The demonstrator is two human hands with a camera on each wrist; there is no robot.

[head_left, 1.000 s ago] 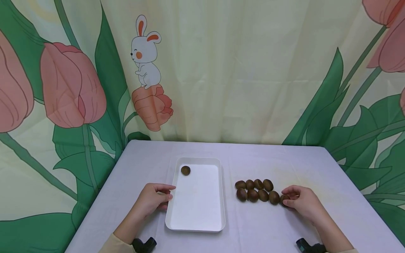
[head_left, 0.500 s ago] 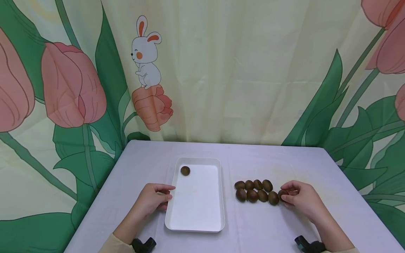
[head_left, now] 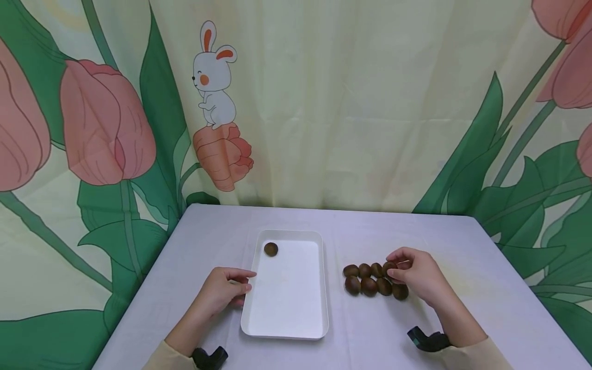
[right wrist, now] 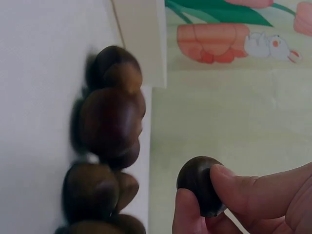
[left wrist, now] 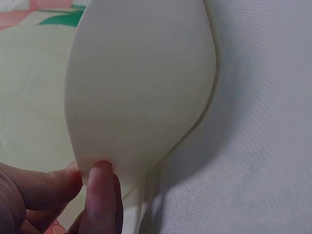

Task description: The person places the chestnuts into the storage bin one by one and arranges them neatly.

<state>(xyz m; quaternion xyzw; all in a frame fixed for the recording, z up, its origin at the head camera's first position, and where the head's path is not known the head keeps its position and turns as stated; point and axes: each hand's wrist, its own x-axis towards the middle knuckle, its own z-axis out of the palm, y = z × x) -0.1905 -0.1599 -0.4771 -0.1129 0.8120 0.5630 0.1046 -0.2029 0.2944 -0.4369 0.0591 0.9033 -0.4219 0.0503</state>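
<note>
My right hand (head_left: 422,273) pinches a dark brown chestnut (right wrist: 194,176) between thumb and fingers, holding it raised above the table in the right wrist view. Below and beside it, several chestnuts (head_left: 369,287) stand in two rows to the right of the tray; the held one partly covers the right end of the back row in the head view. A white rectangular tray (head_left: 285,303) lies left of them, with a single chestnut (head_left: 271,249) in its far left corner. At the tray's left rim, my left hand (head_left: 224,289) grips the edge with thumb and fingers.
A white cloth covers the table (head_left: 370,339), whose far edge meets a printed curtain (head_left: 324,113) with tulips and a rabbit. Black wrist cameras sit at both wrists, close above the cloth.
My right hand has lifted the chestnut from the right end of the front row and carried it left and up over the rows. The left hand and tray stay put.
</note>
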